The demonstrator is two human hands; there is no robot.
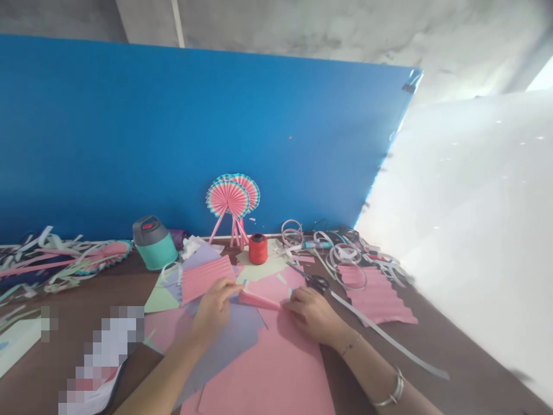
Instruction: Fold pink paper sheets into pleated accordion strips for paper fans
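Observation:
A narrow, folded pink paper strip (259, 299) lies between my hands, over loose coloured sheets. My left hand (217, 306) has its fingers pressed together at the strip's left end, where a small blue and white edge shows. At the right end, the curled fingers of my right hand (311, 313) pinch the strip; their tips are partly hidden. Under both hands spread a large pink sheet (276, 374) and a lilac sheet (233, 340). Just beyond my left hand is a pleated pink paper (207, 278). Black-handled scissors (318, 282) rest beside my right hand.
A red thread spool (258, 249) stands ahead, before pink paper fans (228, 199) leaning on a blue partition (173, 127). A teal bottle (155, 245) is at left. Curled white strips (345, 253) and another pleated pink sheet (380, 297) lie at right on the brown table (458, 351).

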